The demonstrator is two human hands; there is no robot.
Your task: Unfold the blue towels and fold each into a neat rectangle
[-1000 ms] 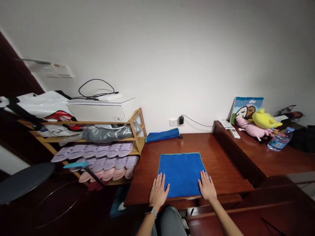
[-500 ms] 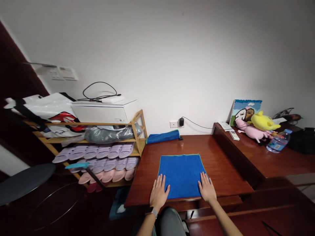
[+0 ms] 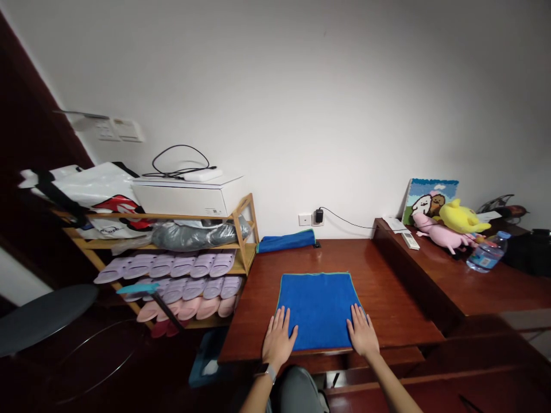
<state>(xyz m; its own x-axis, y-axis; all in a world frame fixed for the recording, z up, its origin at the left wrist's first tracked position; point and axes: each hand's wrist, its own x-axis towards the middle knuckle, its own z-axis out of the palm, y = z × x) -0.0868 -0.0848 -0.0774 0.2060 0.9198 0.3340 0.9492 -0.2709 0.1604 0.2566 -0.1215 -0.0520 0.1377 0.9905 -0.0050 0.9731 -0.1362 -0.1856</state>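
Observation:
A blue cloth [image 3: 319, 310] with a thin green edge lies spread flat on the reddish-brown wooden table [image 3: 396, 304], close to its front edge. My left hand [image 3: 279, 338] rests flat on the cloth's left side near the front corner, fingers stretched out and thumb apart. On the right side of the cloth, my right hand [image 3: 363, 331] lies palm down with its fingers extended. Neither hand grips anything. A second blue cloth [image 3: 286, 241], folded into a long strip, sits at the back left of the table by the wall.
Left of the table stands a wooden shoe rack [image 3: 247, 229] with slippers, a white box [image 3: 181, 198] and bags. On the higher surface at right are plush toys [image 3: 441, 234], a water bottle [image 3: 488, 252] and a remote control [image 3: 410, 240]. A black plug [image 3: 319, 215] sits in the wall socket.
My hands and the spread cloth stay as they were. The whole view has shifted very slightly.

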